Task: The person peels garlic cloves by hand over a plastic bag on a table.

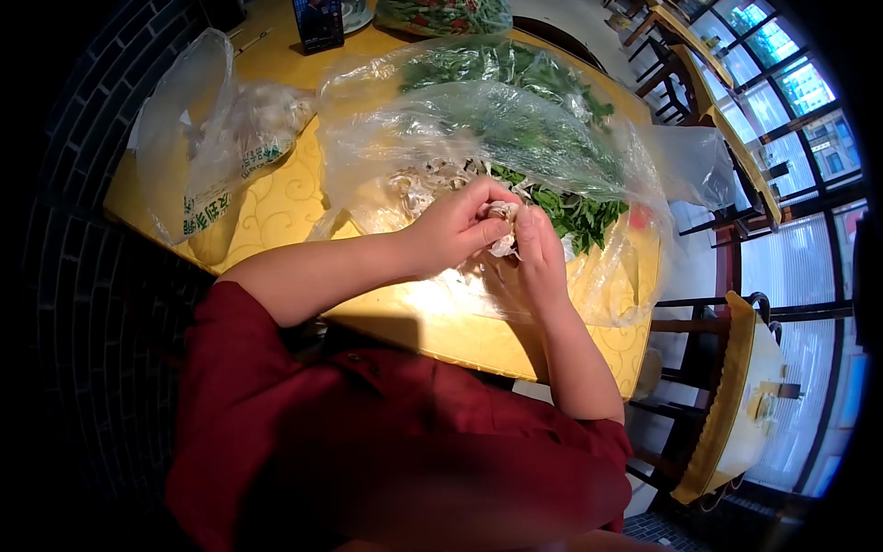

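Between my two hands is a whitish garlic bulb (503, 213) with papery skin, held above the near part of the table. My left hand (463, 227) pinches it from the left with thumb and curled fingers. From the right, my right hand (540, 253) presses its thumb and fingers to the same bulb. Just beyond the hands, pale peelings (428, 184) lie on a spread clear plastic bag (368, 129). Green leaves (575, 216) lie to their right, and more greens show through the plastic farther back.
A plastic bag of garlic (271, 115) stands at the table's left. At the back are a dark box (319, 25), a plate (359, 18) and a bag of green and red vegetables (444, 17). The yellow table (441, 333) has its near edge by my body.
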{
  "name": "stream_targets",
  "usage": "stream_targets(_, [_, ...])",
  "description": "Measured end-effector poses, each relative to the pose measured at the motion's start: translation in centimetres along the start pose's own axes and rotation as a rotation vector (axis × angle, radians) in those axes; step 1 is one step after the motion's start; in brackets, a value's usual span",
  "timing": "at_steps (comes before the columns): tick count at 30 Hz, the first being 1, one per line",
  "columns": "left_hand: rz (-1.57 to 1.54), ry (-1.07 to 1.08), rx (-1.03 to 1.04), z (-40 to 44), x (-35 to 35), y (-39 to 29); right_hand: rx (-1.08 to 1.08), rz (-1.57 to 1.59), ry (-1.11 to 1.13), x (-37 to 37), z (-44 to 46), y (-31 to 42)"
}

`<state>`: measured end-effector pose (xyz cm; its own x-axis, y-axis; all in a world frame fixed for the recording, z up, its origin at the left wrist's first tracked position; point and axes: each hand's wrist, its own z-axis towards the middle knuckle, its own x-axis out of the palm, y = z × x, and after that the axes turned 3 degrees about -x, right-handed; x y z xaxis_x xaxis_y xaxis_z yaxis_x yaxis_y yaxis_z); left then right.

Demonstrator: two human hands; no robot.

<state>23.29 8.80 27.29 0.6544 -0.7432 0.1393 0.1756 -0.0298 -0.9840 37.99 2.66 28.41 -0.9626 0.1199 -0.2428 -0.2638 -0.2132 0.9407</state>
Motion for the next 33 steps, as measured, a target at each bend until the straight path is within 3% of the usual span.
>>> stream_targets(4, [-0.028,-0.028,0.004,0.6,-0.7,0.9,0.138,0.139,0.037,-0.8,0.3,-2.1])
stream_targets(8, [-0.114,-0.049,-0.006,0.7,-1.0,1.3,0.295,0.511,0.052,-1.7,0.7,-1.2])
stream_targets(13, [-0.215,-0.064,-0.028,0.9,-2.0,1.1,0.310,0.651,-0.001,-2.5,1.5,-1.9])
stream_targets(17, [-0.230,-0.087,-0.013,1.1,-1.8,1.3,0.317,0.613,0.023,-2.9,1.7,-1.8])
stream_targets(23, [0.150,-0.044,0.048,1.2,-2.2,1.7,0.315,0.585,0.043,-2.5,1.3,-1.7])
stream_targets(28, [0.158,-0.138,0.075,0.9,-1.0,1.1,0.269,0.656,0.072,-2.0,1.2,-2.1])
stream_targets(33, [0.292,-0.209,0.076,1.0,-1.0,0.6,0.295,0.519,0.022,-1.5,0.9,-0.8])
